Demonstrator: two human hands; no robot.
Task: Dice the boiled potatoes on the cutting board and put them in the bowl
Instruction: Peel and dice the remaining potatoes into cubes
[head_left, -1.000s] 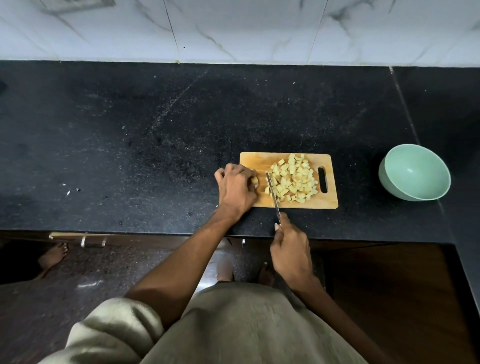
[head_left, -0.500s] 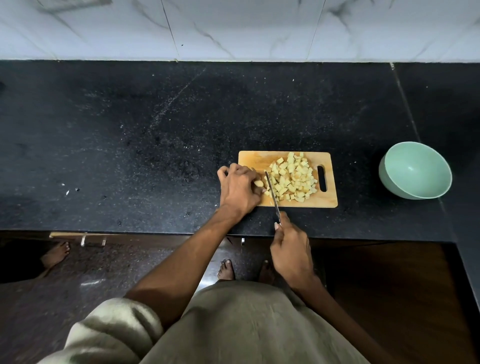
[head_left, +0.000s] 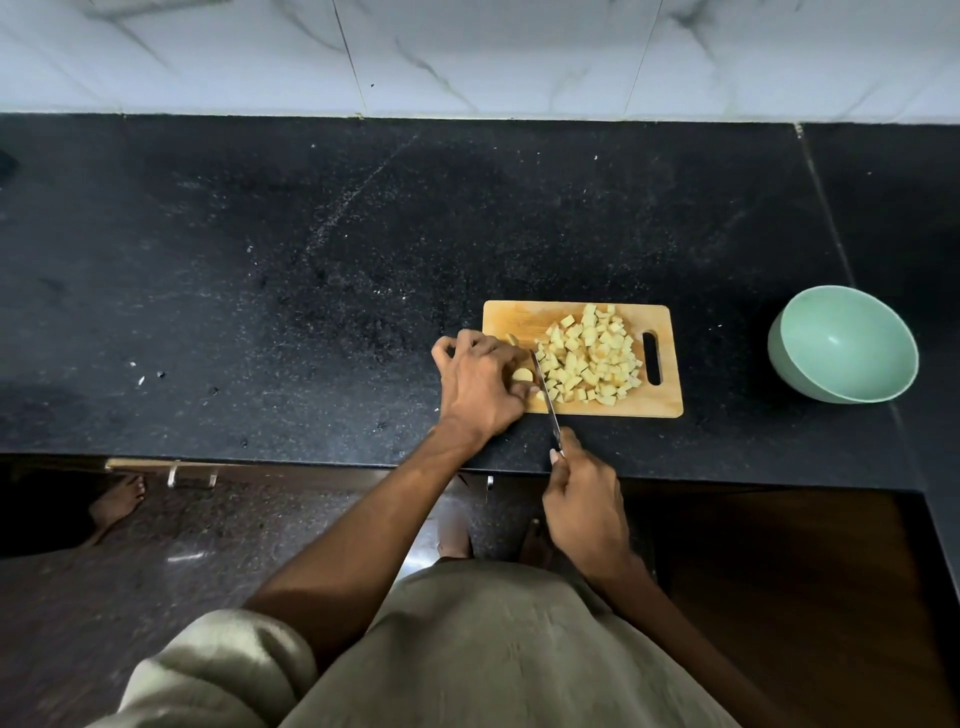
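Note:
A wooden cutting board (head_left: 504, 319) lies on the black counter, with a heap of diced potato (head_left: 592, 356) on its right half. My left hand (head_left: 480, 382) covers the board's left end, its curled fingers holding a pale uncut potato piece (head_left: 522, 375). My right hand (head_left: 584, 506) grips the handle of a knife (head_left: 545, 397); the blade lies across the board's near edge, right beside the held piece. A mint green bowl (head_left: 844, 345) stands to the right of the board with nothing in it.
The black granite counter (head_left: 311, 270) runs wide to the left, with a few small scraps (head_left: 140, 379) near its front edge. A white marble wall (head_left: 467, 52) backs it. Bare feet (head_left: 117, 501) show on the floor below.
My left hand has shifted its hold slightly, and the pale potato piece now shows at its fingertips. The knife blade stays beside it.

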